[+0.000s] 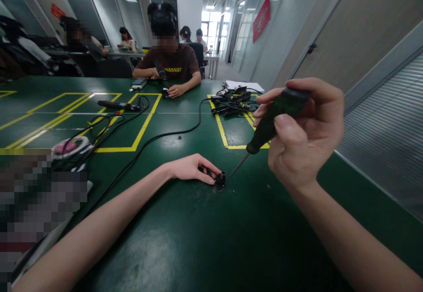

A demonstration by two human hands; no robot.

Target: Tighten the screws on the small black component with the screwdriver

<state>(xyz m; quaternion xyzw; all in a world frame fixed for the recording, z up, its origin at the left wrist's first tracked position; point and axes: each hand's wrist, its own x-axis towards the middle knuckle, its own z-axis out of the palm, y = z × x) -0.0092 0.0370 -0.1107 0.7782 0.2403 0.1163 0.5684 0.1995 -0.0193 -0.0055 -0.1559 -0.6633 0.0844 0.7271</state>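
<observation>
My right hand (307, 133) grips the dark green handle of a screwdriver (271, 122), held tilted, with the thin shaft running down and left to a small black round part (220, 180) on the green table (185, 239). The tip meets the top of that part. My left hand (191, 168) lies on the table just left of the part and pinches it between thumb and fingers, steadying it.
A black cable (165, 135) crosses the table from a pile of black cables and connectors (233, 102) at the back right. A person in a brown shirt (175, 65) works opposite me. Another tool (115, 105) and a round pink item (68, 146) lie at left.
</observation>
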